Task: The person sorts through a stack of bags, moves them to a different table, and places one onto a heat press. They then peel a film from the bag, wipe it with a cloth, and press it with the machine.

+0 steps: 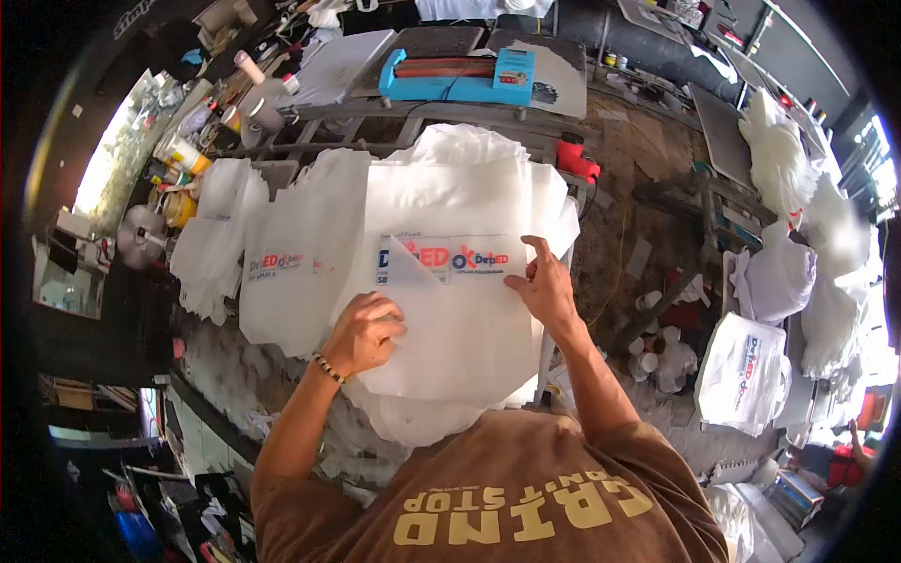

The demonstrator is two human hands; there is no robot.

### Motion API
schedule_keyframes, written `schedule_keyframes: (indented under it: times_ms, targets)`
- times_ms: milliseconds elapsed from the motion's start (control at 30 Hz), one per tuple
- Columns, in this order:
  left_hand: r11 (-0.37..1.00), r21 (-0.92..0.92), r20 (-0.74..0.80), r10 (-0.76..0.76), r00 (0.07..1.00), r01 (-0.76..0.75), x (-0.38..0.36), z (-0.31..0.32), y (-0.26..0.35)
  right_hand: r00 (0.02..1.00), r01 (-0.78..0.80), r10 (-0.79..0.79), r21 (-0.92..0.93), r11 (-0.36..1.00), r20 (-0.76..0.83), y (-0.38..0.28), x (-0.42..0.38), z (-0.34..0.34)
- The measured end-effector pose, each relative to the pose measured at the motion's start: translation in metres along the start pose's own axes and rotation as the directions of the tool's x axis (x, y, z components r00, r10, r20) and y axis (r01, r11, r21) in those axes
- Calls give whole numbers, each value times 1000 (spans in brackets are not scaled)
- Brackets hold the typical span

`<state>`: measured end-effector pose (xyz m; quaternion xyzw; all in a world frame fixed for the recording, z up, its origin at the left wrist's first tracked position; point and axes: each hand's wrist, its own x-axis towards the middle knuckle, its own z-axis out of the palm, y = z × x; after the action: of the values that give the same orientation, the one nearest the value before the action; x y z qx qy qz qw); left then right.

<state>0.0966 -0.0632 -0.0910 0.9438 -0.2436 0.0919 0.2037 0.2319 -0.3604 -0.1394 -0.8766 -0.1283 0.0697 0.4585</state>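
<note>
A clear film strip [488, 248] printed with red and blue "DepED ok" lettering lies across a large white sheet [450, 347]. Near its left end, a pale triangular fold covers some of the letters. My left hand [366, 333], wearing a beaded bracelet, is closed at the sheet's lower left; what its curled fingers pinch is hidden. At the strip's right end rests my right hand [546, 286], thumb and forefinger apart around the edge. More white sheets are stacked underneath. To the left, another printed white sheet [282, 281] shows the same lettering.
A blue machine [458, 77] with a red roller stands on the far bench. Beyond the stack's right corner is a red heat gun-like tool [575, 159]. White bundles [784, 272] and a printed white bag [741, 373] lie at right. Bottles and cups [266, 114] crowd the upper left.
</note>
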Motion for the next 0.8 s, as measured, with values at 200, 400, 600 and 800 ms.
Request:
schedule_keyframes:
  times_ms: [200, 400, 600, 800]
  targets:
    - [965, -49, 253, -237, 938, 257, -39, -63, 18, 965, -173, 119, 231, 957, 232, -21, 3, -19]
    - [759, 277, 468, -642, 607, 589, -96, -110, 9, 967, 201, -157, 221, 954, -199, -35, -46, -91]
    - [448, 250, 331, -873, 359, 858, -80, -115, 11, 572, 219, 172, 351, 910, -802, 88, -149, -221]
    - [770, 33, 159, -634, 757, 637, -18, -76, -11, -78, 149, 309, 295, 944, -948, 311, -271, -301]
